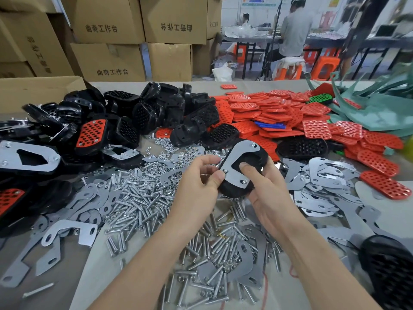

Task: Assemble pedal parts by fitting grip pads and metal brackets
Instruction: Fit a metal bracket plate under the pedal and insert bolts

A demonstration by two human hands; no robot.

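Observation:
A black pedal body (259,153) is held above the table's middle, underside up, with a curved metal bracket (237,157) laid on it and bolt ends poking through. My right hand (266,193) grips the pedal from below, its thumb pressing in the bracket's opening. My left hand (201,173) pinches at the bracket's lower-left bolt with thumb and fingers; what lies between the fingertips is hidden.
Loose bolts and nuts (143,202) cover the table centre. Flat metal brackets (321,175) lie right and front left. Red grip pads (279,110) are heaped at the back right, black pedal bodies (143,108) at the back left, finished pedals (91,133) left. Cardboard boxes stand behind.

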